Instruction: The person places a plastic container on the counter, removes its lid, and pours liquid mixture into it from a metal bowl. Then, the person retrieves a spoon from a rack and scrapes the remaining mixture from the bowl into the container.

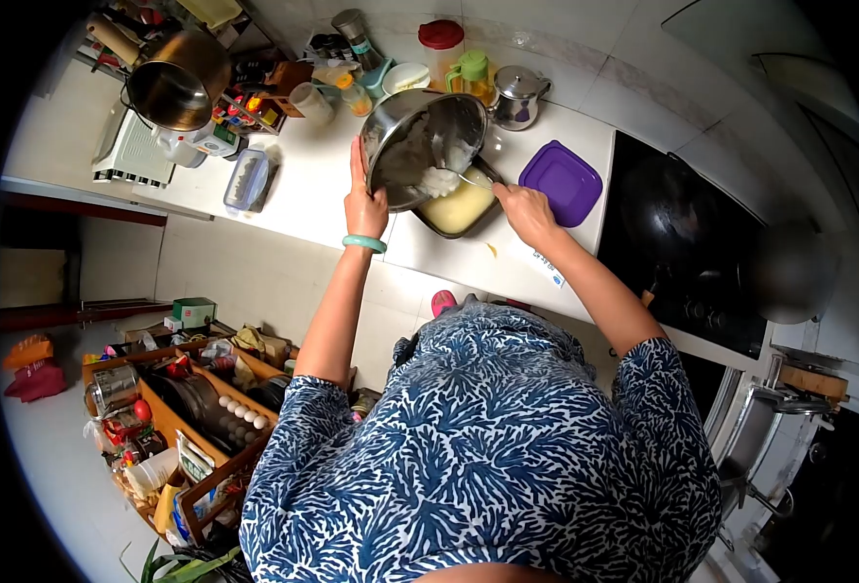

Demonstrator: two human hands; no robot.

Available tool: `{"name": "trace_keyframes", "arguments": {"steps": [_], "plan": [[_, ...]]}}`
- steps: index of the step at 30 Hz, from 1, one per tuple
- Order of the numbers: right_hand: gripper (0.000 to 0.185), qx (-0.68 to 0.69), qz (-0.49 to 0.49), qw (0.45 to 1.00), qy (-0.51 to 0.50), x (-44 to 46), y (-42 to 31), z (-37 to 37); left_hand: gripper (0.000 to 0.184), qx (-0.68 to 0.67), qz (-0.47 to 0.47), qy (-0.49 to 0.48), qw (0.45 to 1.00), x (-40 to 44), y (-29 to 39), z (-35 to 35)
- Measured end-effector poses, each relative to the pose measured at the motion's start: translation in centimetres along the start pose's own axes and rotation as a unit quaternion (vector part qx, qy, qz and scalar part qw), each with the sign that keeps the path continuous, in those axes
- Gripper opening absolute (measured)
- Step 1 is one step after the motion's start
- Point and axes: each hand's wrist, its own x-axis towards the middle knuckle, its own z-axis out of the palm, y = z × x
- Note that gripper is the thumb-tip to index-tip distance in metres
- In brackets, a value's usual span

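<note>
Step in hand, as judged: white mix (439, 182) being worked from bowl (415, 146) into tray (452, 235). Tray sits near the front edge of the desk (313, 185), pale yellow mix (463, 208) in it. Bowl tipped over tray's back part, mouth turned toward the right hand. Left hand (364, 199): fingers clamped on bowl's left side. Right hand (525, 212): fingers closed around spoon (470, 180), its far end at the white mix. Lid (558, 185) lies right of tray, toward desk's right end. Next move calls for steady tilt, spoon scraping bowl wall downward.
</note>
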Motion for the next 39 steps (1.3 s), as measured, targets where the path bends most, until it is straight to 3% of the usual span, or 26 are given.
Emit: {"name": "trace_keyframes", "arguments": {"steps": [6, 9, 17, 24, 26, 33, 39], "plan": [[0.02, 0.014, -0.004, 0.999, 0.03, -0.8, 0.4, 0.8, 0.094, 0.012, 0.057, 0.026, 0.998, 0.3, -0.9, 0.6], [0.024, 0.015, 0.002, 0.999, 0.04, -1.2, 0.5, 0.8, 0.094, 0.022, 0.014, 0.004, 1.0, 0.3, -0.3, 0.6], [0.031, -0.037, -0.007, 0.998, 0.042, -1.5, 1.0, -0.6, 0.093, 0.009, 0.041, 0.007, 0.999, 0.3, -0.2, 1.0], [0.031, -0.006, -0.022, 0.985, 0.169, 2.5, 1.5, -2.2, 0.092, 0.007, 0.04, 0.002, 0.999, 0.7, 0.0, 0.8], [0.031, 0.001, 0.016, 0.978, 0.209, 3.9, 1.5, -2.7, 0.091, 0.004, 0.036, -0.002, 0.999, 0.6, 0.3, 0.7], [0.032, -0.021, 0.045, 0.979, 0.197, 6.0, 2.0, -2.0, 0.086, -0.02, 0.094, 0.023, 0.995, 0.7, -1.2, 1.3], [0.031, -0.048, 0.039, 0.989, 0.137, 4.7, 2.0, -0.9, 0.085, -0.025, 0.079, 0.019, 0.996, 0.6, -1.1, 1.0]]}}
